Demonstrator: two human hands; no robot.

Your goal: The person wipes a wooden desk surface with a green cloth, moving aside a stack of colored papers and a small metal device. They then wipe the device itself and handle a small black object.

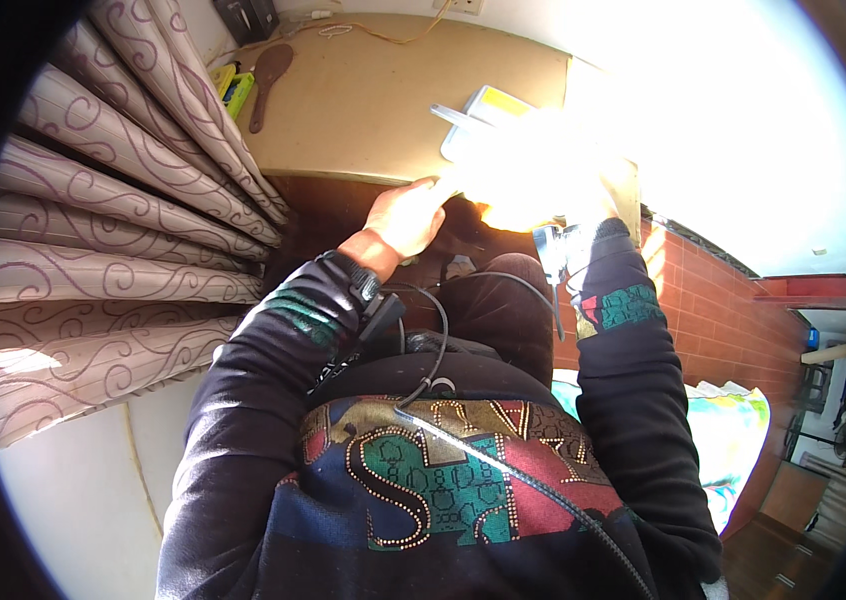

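Observation:
My left hand point(409, 217) is at the front edge of a tan tabletop point(348, 97), its fingers bent around the end of something washed out by glare. My right hand point(599, 199) is almost wholly lost in the bright light; only its wrist end shows by the dark sleeve. Between the hands lies an overexposed patch with a yellowish-orange lower rim, whose object I cannot make out. Just behind it, a white tray-like object point(460, 142) with a yellow patch rests on the tabletop, a pale flat handle across it. A device with a cable is strapped at my right wrist point(552, 251).
A brown wooden paddle point(270, 75) and a green-yellow box point(239, 94) lie at the tabletop's left. Patterned curtains point(130, 187) hang close on the left. Cables cross my lap. A colourful cloth point(730, 435) is at the right, above red floor tiles point(715, 300).

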